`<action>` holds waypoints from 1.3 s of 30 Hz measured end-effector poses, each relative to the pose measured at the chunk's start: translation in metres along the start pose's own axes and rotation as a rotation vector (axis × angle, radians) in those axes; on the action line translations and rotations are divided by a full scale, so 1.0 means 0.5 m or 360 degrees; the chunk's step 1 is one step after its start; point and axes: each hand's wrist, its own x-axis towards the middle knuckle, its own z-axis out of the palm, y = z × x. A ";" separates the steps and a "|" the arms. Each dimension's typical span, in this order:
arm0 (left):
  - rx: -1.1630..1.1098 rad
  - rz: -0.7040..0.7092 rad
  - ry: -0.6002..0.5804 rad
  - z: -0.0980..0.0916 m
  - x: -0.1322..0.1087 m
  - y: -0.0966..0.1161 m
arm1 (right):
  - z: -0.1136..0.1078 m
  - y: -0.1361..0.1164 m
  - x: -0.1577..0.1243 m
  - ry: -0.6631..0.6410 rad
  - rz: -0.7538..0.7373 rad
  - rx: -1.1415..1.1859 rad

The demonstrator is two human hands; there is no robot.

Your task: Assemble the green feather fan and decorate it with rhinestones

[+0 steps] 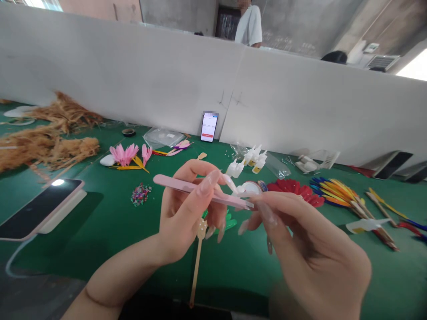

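My left hand (185, 218) pinches a pair of pink tweezers (180, 183) between thumb and fingers, their metal tips pointing right. The fingertips of my right hand (310, 244) are pressed together right at those tips. Whatever lies between them is too small or hidden to name. Below the hands, a thin wooden stick (196, 271) with small pearl-like beads on its upper end lies on the green table. Green feather-like pieces (230, 222) show partly behind my fingers. A round white-topped container (251, 188) sits beyond, partly covered by my hands.
Small white glue bottles (235, 168) stand at the back, near a lit phone (209, 127). Red feathers (290, 190) and yellow-blue feathers (333, 192) lie right; pink feathers (125, 154), sequins (140, 194), dried grass (50, 138) and another phone (40, 209) left. A white partition (133, 75) closes the back.
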 end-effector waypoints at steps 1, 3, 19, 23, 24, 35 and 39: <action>-0.0012 -0.0016 0.0002 0.000 0.001 0.001 | -0.002 0.002 -0.001 -0.0001 -0.0024 -0.0005; -0.0041 -0.0067 0.0010 0.001 0.001 0.001 | -0.005 0.005 -0.003 -0.0010 -0.0076 -0.0025; -0.0117 -0.0175 -0.0001 0.001 0.006 -0.008 | 0.006 0.007 0.002 0.0035 -0.0344 -0.0389; -0.0083 -0.0173 0.0031 0.000 0.003 -0.012 | 0.008 0.012 -0.001 0.0156 -0.0451 -0.0528; -0.0062 -0.0161 0.0041 -0.001 0.002 -0.013 | 0.008 0.014 -0.001 0.0173 -0.0461 -0.0563; 0.0354 0.0117 0.0225 0.008 -0.005 -0.018 | 0.013 0.025 -0.003 0.0210 -0.0401 -0.0740; 0.0558 0.0277 0.0270 0.012 -0.006 -0.021 | 0.021 0.025 -0.001 0.0210 -0.0382 -0.0704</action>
